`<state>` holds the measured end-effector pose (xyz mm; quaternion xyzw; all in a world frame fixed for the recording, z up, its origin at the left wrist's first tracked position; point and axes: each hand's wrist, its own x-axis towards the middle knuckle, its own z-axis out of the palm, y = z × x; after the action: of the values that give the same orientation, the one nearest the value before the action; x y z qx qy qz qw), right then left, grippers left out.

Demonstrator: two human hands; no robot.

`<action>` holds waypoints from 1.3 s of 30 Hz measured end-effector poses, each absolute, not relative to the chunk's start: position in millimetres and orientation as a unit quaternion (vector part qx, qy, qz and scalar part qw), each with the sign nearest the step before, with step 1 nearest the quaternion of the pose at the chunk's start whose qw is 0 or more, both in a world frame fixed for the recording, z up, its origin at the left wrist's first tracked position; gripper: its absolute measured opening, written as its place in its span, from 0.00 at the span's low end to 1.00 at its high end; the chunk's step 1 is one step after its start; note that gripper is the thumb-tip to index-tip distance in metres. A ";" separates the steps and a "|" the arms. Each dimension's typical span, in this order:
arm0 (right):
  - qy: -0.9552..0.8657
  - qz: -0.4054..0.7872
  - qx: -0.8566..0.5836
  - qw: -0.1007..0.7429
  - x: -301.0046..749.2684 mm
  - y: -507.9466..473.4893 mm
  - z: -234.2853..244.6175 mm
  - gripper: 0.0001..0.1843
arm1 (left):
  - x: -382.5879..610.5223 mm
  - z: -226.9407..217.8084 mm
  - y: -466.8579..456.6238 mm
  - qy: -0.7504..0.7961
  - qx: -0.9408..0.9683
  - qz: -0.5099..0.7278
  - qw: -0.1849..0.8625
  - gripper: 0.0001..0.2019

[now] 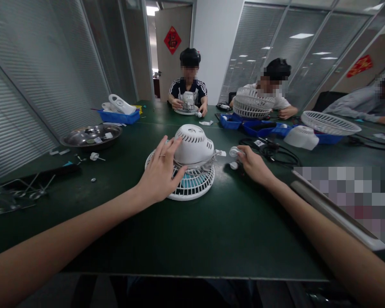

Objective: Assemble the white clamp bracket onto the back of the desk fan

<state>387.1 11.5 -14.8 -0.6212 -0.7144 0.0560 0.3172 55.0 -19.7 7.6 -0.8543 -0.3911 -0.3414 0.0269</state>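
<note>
A small white fan (192, 147) lies face down on the dark green table (186, 231), its round grille (192, 186) underneath and its white motor housing on top. My left hand (160, 173) rests on the left side of the housing, fingers spread over it. To the right, my right hand (253, 164) lies on the table with its fingers closed around a small white knob-like part (235, 152). A second small white piece (233, 165) sits just under that hand's fingertips.
A steel bowl (91, 136) with small parts stands at the left, blue trays (120, 116) behind it. Loose screws and a white part (94, 156) lie nearby. Black cables (272, 152) coil at the right. Three other people sit across the table with fan grilles (329, 122).
</note>
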 end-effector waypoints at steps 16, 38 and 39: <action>-0.734 0.108 -0.471 0.478 335.0 -18.0 -9.1 0.15 | 51.1 6.8 -16.5 -0.378 -0.854 -0.358 0.007 0.35; -0.820 0.085 -0.362 0.435 336.3 -21.0 -16.9 0.19 | 40.7 8.5 -3.7 -0.295 -0.853 -0.418 0.107 0.35; -0.822 0.088 -0.353 0.439 335.2 -21.9 -16.5 0.19 | 41.5 11.1 -5.4 -0.279 -0.849 -0.427 0.138 0.35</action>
<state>335.2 -21.9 -16.5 -0.3532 -0.8216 0.0876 0.4388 41.5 -5.4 11.1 -0.8490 -0.2787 -0.4271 0.1382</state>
